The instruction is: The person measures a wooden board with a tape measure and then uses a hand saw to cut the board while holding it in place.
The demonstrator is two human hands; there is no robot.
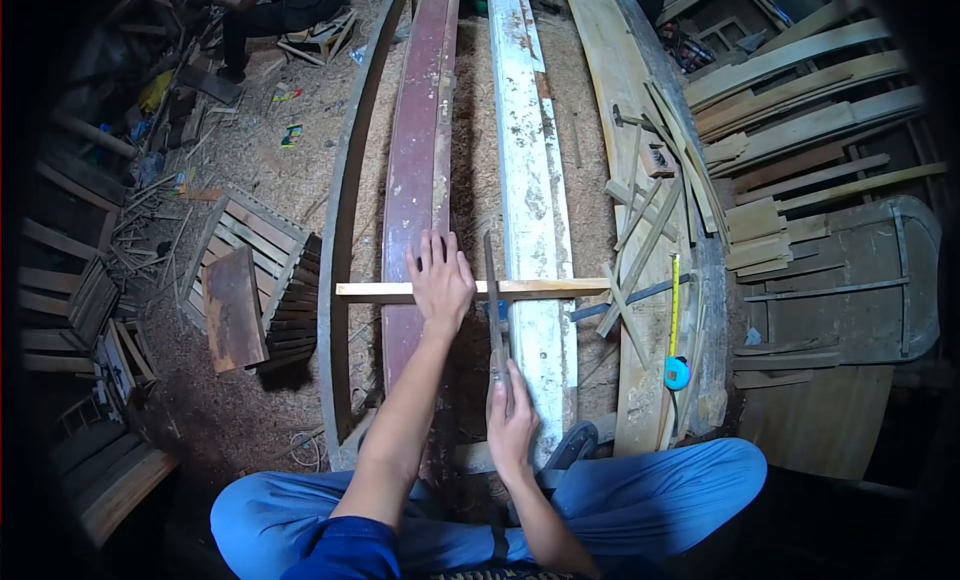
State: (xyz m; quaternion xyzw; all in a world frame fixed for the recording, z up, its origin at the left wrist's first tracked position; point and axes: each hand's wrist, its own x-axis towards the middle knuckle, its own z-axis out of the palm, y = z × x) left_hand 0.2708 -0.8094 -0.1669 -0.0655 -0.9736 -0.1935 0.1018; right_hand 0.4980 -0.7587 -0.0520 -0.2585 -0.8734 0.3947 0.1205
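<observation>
A pale wooden strip (560, 287) lies crosswise over a dark red painted beam (410, 180) and a white, flaking beam (525, 170). My left hand (440, 285) rests flat on the strip above the red beam, its fingers stretched away from me. In my right hand (511, 420) is the handle of a hand saw, the fingers closed around it. The narrow saw blade (491, 280), seen nearly edge-on, points away from me and crosses the strip just right of my left hand. Whether its teeth have cut into the wood cannot be made out.
Right of the beams, a light board (640, 380) carries a tape measure (677, 373) with its yellow blade out, plus several thin offcuts (650, 230). A slatted wooden piece (255, 230) stands at left. Far left, a seated person (285, 10) is partly visible. Sawdust covers the floor.
</observation>
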